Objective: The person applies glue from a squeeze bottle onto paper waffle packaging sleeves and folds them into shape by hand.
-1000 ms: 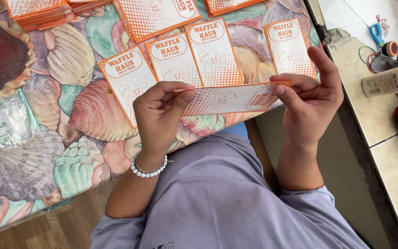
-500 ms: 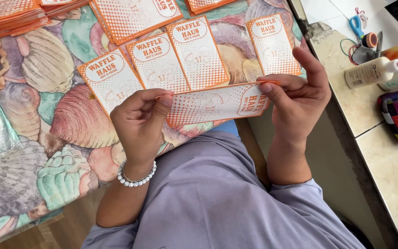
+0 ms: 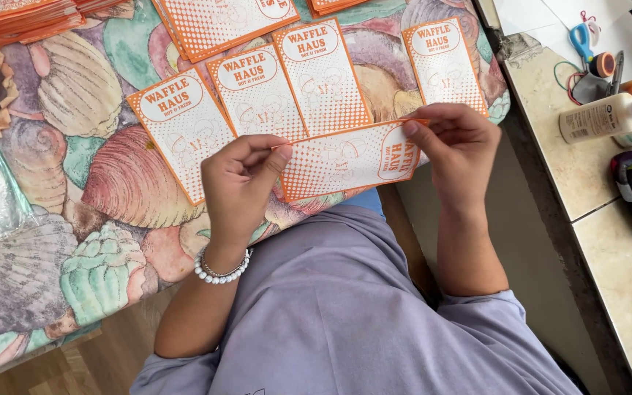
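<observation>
Left hand [image 3: 239, 183] and right hand [image 3: 459, 143] pinching opposite ends of orange-and-white paper sleeve [image 3: 345, 157], held sideways above seashell-print tablecloth [image 3: 96, 183].

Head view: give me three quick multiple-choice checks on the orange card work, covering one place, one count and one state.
1. Where is the glue bottle?
A. On the stone ledge at right
B. On the shell-print cloth
C. In the person's lap

2. How many single cards lie flat in the row beyond the hands?
A. Two
B. Four
C. Seven

3. How is the held card kept?
A. By the left hand only
B. Lying loose
C. Pinched at both ends

Answers: 1 A, it lies beside the scissors; 2 B, four lie on the cloth; 3 C, the right hand takes the other end.
</observation>
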